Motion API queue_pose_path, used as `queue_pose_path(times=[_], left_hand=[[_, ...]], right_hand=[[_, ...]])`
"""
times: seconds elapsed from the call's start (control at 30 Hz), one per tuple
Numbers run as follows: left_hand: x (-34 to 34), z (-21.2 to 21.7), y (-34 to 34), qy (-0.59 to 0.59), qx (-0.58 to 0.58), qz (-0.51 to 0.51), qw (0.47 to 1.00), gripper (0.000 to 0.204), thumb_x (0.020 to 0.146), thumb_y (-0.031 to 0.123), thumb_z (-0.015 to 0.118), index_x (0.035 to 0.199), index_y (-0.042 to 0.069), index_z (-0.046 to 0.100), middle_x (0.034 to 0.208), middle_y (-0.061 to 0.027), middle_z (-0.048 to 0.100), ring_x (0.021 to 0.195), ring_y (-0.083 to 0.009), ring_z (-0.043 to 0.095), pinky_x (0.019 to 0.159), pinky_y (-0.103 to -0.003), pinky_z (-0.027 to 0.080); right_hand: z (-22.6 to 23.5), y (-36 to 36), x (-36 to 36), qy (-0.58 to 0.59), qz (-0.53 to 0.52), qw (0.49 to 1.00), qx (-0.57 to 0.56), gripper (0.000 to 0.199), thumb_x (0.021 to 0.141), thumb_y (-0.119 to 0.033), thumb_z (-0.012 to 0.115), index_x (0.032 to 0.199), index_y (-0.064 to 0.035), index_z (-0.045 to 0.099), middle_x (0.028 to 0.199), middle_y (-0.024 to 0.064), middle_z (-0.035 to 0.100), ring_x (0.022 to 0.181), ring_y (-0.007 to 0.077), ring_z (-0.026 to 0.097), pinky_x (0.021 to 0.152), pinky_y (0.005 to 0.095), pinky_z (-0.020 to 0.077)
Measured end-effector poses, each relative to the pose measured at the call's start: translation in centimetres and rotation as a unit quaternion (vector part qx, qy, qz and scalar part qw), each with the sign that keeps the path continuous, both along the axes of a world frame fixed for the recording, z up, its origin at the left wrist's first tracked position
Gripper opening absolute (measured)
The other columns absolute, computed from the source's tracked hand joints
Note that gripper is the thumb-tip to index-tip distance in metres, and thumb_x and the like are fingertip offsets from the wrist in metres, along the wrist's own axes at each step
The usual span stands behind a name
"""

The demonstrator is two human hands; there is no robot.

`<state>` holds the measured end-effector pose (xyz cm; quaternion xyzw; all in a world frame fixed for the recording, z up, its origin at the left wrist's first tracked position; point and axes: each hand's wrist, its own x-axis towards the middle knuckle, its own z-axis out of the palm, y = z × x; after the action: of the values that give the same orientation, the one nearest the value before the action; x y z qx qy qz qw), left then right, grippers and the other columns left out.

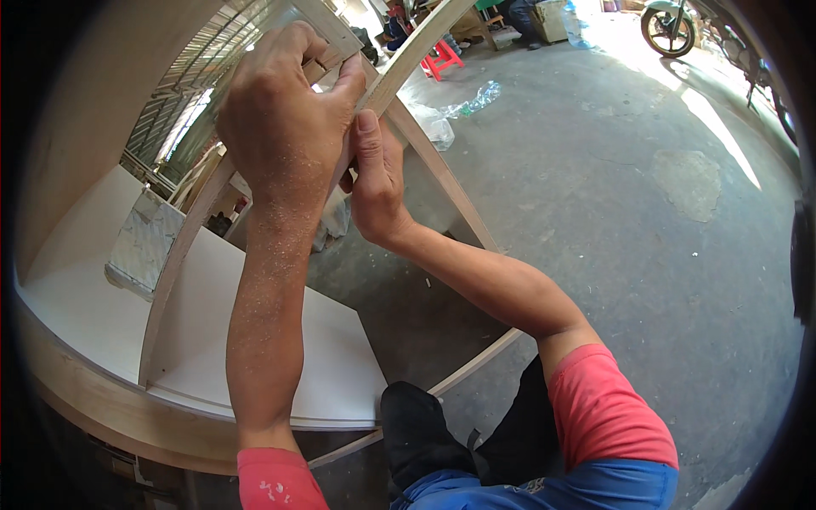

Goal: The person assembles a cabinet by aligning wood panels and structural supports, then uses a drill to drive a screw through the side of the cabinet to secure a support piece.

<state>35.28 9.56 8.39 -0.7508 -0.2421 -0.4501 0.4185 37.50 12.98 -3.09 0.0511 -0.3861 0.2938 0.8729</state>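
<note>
A wooden frame of pale strips rises in front of me, its joint at the upper middle where a long wooden strip [416, 51] meets other pieces. At that joint my left hand [285, 102] is closed, its fingers bent and thumb pressed against the wood; the hand itself hides part of what it grips. Fine sawdust dots my left wrist and forearm. Just below and to the right, my right hand [378, 183] is closed around the frame, thumb up against the strip's side and fingers partly hidden behind it. A slanting wooden leg [446, 183] runs down from the joint.
White panels [306, 357] with a curved wooden edge [127, 404] lie at the lower left. A wrapped block [144, 242] rests there. Across the grey floor [595, 212] are plastic bottles [480, 98], a red stool [440, 61], a motorbike [722, 38] and, at the back, a seated person's legs [524, 19].
</note>
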Motion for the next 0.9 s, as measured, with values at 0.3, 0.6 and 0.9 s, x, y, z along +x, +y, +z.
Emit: queue_pose_path(times=[0.3, 0.6, 0.9], left_hand=[[-0.1, 0.1, 1.1, -0.025, 0.003, -0.087, 0.996, 0.024, 0.07, 0.021, 0.086, 0.074, 0.013, 0.064, 0.066, -0.0014, 0.063, 0.059, -0.0224, 0.064, 0.058, -0.039, 0.049], [-0.1, -0.3, 0.5, -0.016, 0.01, -0.047, 0.999, 0.023, 0.073, 0.019, 0.083, 0.086, 0.011, 0.065, 0.082, -0.0033, 0.065, 0.077, -0.0243, 0.067, 0.066, -0.039, 0.052], [-0.5, 0.4, -0.3, 0.033, 0.007, -0.01, 0.999, 0.023, 0.077, 0.02, 0.079, 0.091, 0.009, 0.063, 0.088, -0.0061, 0.066, 0.08, -0.027, 0.068, 0.071, -0.041, 0.054]], right_hand=[[-0.6, 0.0, 0.7, -0.026, -0.013, 0.999, -0.033, 0.043, 0.11, -0.04, 0.037, 0.095, -0.0049, 0.055, 0.066, -0.004, 0.046, 0.056, 0.0041, 0.039, 0.049, 0.0235, 0.0309], [0.2, 0.3, 0.4, -0.002, -0.022, 0.999, -0.026, 0.04, 0.11, -0.041, 0.036, 0.098, -0.0063, 0.053, 0.066, -0.006, 0.044, 0.052, 0.002, 0.036, 0.045, 0.0226, 0.0269], [0.6, 0.1, 0.7, -0.029, -0.021, 0.999, -0.023, 0.041, 0.11, -0.04, 0.036, 0.094, -0.0062, 0.052, 0.067, -0.0057, 0.044, 0.055, 0.0023, 0.037, 0.046, 0.0221, 0.0278]])
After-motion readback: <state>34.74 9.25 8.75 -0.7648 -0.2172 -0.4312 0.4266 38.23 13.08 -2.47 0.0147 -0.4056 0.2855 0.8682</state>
